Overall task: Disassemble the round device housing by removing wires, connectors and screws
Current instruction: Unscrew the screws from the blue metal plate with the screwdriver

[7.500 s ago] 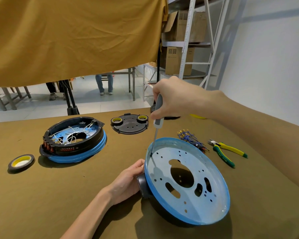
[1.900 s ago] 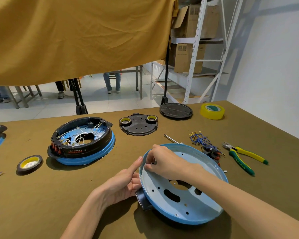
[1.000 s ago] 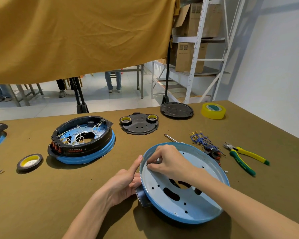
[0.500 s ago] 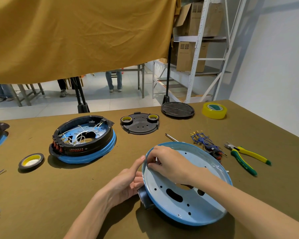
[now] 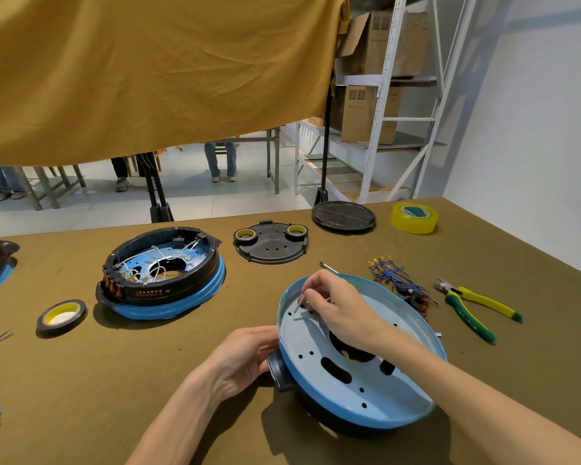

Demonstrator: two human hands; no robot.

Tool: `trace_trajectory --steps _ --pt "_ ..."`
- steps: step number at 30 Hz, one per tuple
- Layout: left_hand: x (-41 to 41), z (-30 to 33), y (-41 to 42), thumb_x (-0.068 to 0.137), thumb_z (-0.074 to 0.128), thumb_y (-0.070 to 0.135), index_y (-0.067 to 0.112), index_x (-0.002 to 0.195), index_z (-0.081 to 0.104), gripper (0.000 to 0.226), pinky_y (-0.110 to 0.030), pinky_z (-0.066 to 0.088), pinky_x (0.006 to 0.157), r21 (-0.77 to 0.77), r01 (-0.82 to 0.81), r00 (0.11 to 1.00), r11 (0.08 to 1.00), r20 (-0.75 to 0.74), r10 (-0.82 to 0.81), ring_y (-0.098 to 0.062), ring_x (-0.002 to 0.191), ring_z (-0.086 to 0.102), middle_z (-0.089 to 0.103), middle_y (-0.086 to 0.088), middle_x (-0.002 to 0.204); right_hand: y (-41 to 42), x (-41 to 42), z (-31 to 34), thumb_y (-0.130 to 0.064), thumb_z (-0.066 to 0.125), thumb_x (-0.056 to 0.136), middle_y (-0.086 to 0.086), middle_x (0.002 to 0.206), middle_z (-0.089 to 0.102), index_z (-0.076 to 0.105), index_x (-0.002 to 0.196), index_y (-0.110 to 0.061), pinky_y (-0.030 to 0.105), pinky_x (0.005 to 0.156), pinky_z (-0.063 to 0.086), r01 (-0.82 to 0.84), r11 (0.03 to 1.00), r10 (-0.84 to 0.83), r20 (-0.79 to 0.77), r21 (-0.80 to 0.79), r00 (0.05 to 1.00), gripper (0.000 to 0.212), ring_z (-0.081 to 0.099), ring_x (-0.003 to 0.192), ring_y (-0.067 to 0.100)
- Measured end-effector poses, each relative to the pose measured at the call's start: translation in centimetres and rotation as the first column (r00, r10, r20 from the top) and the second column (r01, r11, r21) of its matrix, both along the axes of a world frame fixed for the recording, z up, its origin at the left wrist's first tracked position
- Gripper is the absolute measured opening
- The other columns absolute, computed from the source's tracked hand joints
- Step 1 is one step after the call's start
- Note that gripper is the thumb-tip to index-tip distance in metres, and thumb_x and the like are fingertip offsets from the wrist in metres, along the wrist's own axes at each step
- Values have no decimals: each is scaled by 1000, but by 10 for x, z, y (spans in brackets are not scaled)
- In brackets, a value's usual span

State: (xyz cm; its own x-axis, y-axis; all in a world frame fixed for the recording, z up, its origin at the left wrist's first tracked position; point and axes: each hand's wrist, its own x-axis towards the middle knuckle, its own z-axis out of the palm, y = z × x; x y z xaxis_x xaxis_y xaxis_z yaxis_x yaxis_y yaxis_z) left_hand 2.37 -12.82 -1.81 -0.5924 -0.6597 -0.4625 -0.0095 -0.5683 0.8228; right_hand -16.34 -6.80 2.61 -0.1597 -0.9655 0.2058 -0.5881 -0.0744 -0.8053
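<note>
Right fingers [image 5: 311,293] pinch a screw [image 5: 298,305] — left fingers [image 5: 265,337] grip the housing [image 5: 366,391].

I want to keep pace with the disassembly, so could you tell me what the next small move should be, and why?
Probably lift the screw clear and set it aside on the table: the right hand pinches it above the blue housing, which the left hand steadies at its rim.

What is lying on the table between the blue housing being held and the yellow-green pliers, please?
In the head view, a bundle of blue wires with connectors lies between the blue housing and the pliers.
</note>
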Motion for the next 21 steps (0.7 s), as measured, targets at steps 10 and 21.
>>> trace_trajectory --steps 10,21 --pt "-3 -6 4 95 70 15 19 96 80 10 -26 57 65 -506 -118 923 854 262 283 -17 86 76 80 1 90 -2 -4 8 -16 50 106 2 94 73 55 100 -15 40 87 57 -29 999 27 90 24 996 8 69 90 18" --pt "0 6 10 95 71 14 25 107 78 18 -22 61 81 -842 -357 868 405 -138 477 -4 92 74 78 14 93 -6 4 13 -3 63 96 13 87 78 62 91 -3 29 62 56 -31 998 10 370 51 929 6 73 77 19"
